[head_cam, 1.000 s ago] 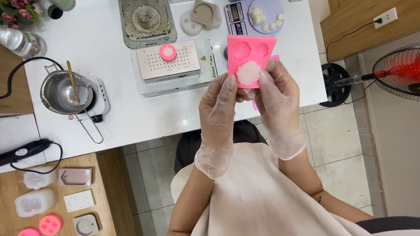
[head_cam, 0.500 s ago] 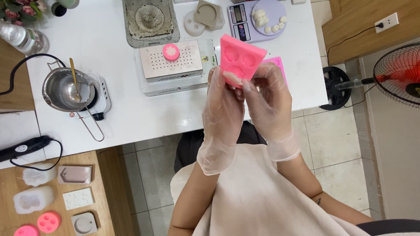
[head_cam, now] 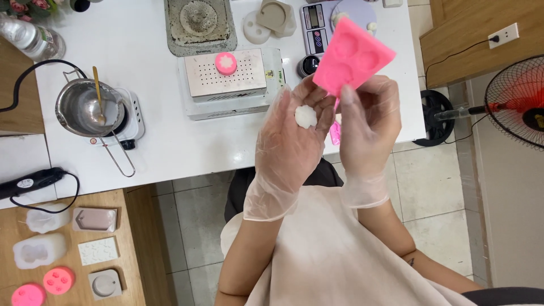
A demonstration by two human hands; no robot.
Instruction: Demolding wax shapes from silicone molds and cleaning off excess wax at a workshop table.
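Now that the white piece (head_cam: 306,116) is out, left hand (head_cam: 292,133) cradles it open-palmed, right hand (head_cam: 368,113) fingers pinch pink mould (head_cam: 352,56).

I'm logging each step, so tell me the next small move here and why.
Probably set the white flower-shaped piece down on the white table. It lies loose in the gloved left hand, already out of the pink silicone mould that the right hand holds up, its cavities looking empty.
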